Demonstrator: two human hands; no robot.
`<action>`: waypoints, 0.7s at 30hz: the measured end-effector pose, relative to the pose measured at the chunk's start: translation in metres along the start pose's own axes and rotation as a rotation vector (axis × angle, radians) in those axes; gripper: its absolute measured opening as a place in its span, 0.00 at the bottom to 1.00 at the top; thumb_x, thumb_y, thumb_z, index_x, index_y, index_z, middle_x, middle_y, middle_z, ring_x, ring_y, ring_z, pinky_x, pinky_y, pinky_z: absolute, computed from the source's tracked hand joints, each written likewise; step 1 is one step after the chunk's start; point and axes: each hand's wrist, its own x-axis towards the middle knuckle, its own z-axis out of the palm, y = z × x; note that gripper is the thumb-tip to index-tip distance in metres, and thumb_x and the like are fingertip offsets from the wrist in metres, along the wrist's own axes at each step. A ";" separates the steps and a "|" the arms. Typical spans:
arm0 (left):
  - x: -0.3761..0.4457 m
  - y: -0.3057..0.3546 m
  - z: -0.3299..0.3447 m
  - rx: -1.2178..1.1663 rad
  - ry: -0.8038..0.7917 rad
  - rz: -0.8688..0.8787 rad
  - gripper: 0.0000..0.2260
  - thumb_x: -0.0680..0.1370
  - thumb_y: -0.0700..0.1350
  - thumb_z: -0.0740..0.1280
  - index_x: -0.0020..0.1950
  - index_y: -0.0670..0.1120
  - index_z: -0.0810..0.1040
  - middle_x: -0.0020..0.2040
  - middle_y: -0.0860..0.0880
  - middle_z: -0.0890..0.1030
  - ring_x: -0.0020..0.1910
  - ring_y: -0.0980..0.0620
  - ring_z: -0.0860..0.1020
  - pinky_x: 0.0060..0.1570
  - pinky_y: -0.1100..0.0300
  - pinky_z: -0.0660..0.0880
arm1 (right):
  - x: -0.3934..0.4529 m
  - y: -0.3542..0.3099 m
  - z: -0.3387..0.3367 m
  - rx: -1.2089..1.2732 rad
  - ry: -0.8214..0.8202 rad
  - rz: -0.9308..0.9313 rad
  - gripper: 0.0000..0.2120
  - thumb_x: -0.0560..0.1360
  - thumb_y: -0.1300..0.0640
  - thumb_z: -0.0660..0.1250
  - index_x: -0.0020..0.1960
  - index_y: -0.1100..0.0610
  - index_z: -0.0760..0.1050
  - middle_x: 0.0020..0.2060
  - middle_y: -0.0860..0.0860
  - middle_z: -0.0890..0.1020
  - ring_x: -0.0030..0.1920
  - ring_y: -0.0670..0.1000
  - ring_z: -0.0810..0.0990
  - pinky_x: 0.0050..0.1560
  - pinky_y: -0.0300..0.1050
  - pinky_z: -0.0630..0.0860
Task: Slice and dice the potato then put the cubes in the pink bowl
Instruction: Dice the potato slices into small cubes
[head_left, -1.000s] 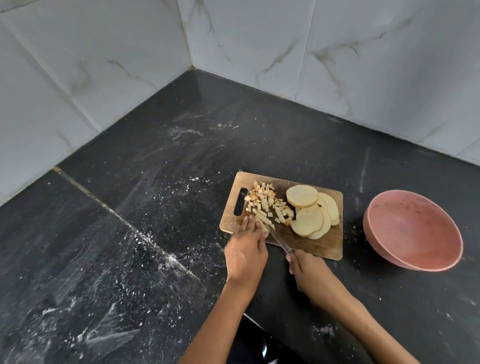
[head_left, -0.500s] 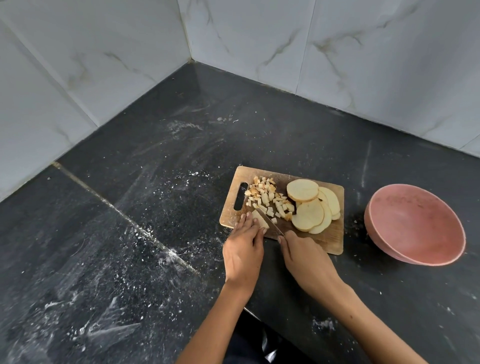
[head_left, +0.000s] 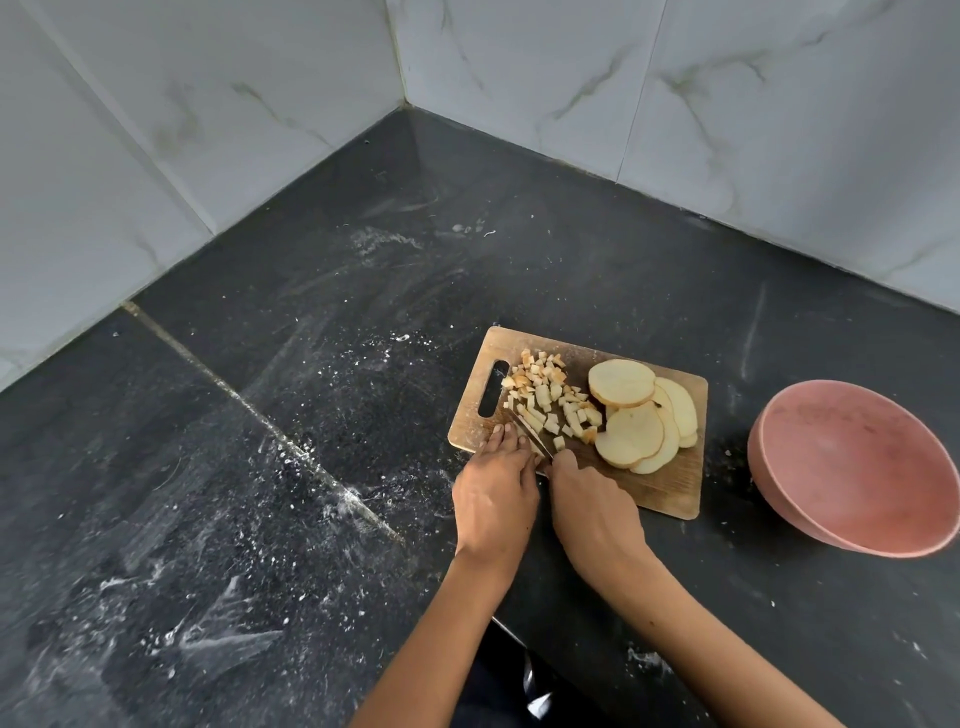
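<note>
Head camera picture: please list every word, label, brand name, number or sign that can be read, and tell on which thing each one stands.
None: no readable text shows in this view.
Cutting board: bare wood, no mark.
Pink bowl: plain, no label.
Knife: no marking can be made out on the blade.
Wall tiles and counter: only veins and white specks.

surface: dark stone countertop (head_left: 545, 249), matt black with grey speckle. a pale seam (head_left: 260, 415) crosses it on a diagonal, to the left of the hands. white powdery smears (head_left: 218, 634) lie left of and nearer than the hands; fainter streaks lie beyond them. walls: two faces of white marble-look tile (head_left: 545, 67) with grey-green veins meet in a corner (head_left: 404, 101) well beyond the hands. light: soft and even, with a dull sheen on the stone.
</note>
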 end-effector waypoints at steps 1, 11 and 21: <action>0.000 0.001 0.000 0.007 0.002 -0.003 0.09 0.66 0.32 0.77 0.43 0.41 0.86 0.50 0.43 0.84 0.51 0.45 0.83 0.49 0.52 0.79 | -0.001 0.003 0.001 -0.002 -0.006 -0.003 0.06 0.82 0.60 0.55 0.58 0.56 0.64 0.51 0.53 0.79 0.48 0.53 0.80 0.41 0.45 0.71; -0.001 0.004 -0.001 0.021 0.018 -0.030 0.10 0.64 0.34 0.79 0.44 0.42 0.86 0.49 0.44 0.84 0.50 0.46 0.83 0.44 0.53 0.81 | -0.036 0.040 0.019 0.014 -0.072 0.008 0.06 0.84 0.53 0.46 0.53 0.55 0.58 0.47 0.53 0.78 0.48 0.55 0.80 0.41 0.46 0.69; -0.004 0.004 -0.001 -0.001 0.037 -0.009 0.05 0.69 0.34 0.76 0.41 0.42 0.86 0.51 0.43 0.84 0.52 0.46 0.83 0.44 0.54 0.81 | -0.026 0.040 0.010 0.214 0.092 -0.040 0.14 0.83 0.47 0.48 0.45 0.54 0.64 0.36 0.49 0.73 0.37 0.52 0.73 0.38 0.48 0.69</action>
